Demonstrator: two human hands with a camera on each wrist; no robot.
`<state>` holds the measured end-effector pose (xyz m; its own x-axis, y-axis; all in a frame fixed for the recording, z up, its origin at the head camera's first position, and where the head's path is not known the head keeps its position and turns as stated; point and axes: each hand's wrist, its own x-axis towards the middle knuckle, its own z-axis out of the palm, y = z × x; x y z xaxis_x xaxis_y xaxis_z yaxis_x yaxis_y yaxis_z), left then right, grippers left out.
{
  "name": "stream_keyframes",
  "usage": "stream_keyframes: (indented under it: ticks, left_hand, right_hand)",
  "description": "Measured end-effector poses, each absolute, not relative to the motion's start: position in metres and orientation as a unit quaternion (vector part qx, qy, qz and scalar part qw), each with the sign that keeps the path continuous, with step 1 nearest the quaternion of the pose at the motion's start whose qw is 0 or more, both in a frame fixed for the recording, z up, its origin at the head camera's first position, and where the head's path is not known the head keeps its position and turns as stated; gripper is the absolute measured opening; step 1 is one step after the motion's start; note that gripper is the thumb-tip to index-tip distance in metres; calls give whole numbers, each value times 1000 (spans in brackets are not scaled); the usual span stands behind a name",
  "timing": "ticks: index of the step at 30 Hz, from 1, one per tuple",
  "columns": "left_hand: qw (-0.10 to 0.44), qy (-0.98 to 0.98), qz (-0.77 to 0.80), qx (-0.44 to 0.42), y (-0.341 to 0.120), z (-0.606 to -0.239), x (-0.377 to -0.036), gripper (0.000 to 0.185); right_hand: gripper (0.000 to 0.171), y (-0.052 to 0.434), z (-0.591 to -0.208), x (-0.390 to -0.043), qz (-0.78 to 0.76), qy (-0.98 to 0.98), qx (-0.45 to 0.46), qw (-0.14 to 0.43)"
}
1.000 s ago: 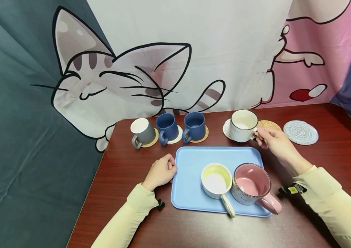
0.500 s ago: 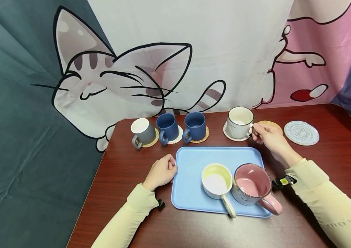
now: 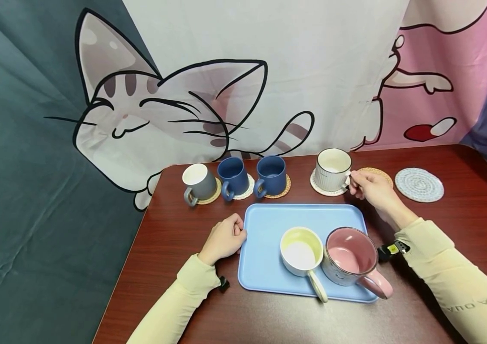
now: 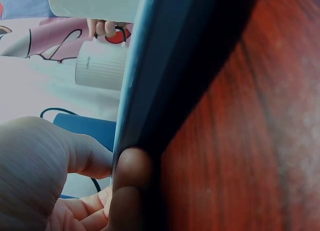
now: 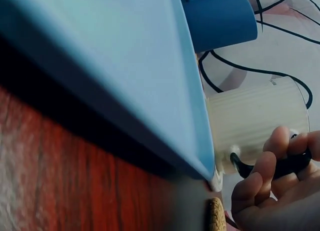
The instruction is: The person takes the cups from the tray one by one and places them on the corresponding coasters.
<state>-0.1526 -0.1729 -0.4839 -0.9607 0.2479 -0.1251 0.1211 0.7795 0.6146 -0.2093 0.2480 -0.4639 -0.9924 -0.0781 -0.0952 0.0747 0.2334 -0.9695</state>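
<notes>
Right of centre in the head view, the right hand point(image 3: 372, 190) pinches the handle of a white ribbed mug point(image 3: 332, 169) with curled fingers; the right wrist view shows the fingertips point(image 5: 272, 146) wrapped round the dark handle beside the ribbed wall of the mug point(image 5: 255, 123). The mug stands upright on a pale round coaster point(image 3: 322, 189) near the back edge of the dark red table point(image 3: 174, 239), just above the upper right corner of the light blue tray point(image 3: 269, 224). Right behind the hand lies a woven straw coaster point(image 3: 376, 172), partly covered by the knuckles, and further right, apart from it, a pale blue-white round coaster point(image 3: 419, 184).

Left of centre, the left hand point(image 3: 224, 236) rests loosely clenched at the tray's left rim; in the left wrist view a thumb point(image 4: 131, 186) presses against the tray's edge point(image 4: 165, 81), the other fingers curled beneath, so the hand grasps the rim.

On the tray's lower right stand a cream mug with a yellowish inside point(image 3: 301, 251) and a larger pink mug point(image 3: 350, 255), touching each other, handles pointing toward the lower edge of the frame.

In a row at the upper left of the table sit a grey mug point(image 3: 199, 182) and two dark blue mugs point(image 3: 232, 176) point(image 3: 270, 175), each on its own coaster
</notes>
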Motion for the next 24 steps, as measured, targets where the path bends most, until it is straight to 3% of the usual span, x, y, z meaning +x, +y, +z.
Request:
stream_keyframes:
  ticks: [11, 20, 24]
  left_hand:
    - [102, 939, 315, 96, -172, -484, -153, 8]
    - [97, 940, 312, 98, -173, -487, -153, 9]
    - [95, 941, 310, 97, -173, -487, -154, 8]
  right_hand:
    - [36, 253, -461, -210, -595, 798, -8, 89]
    - [32, 262, -464, -203, -604, 794, -56, 41]
    - [27, 270, -467, -195, -606, 793, -43, 52]
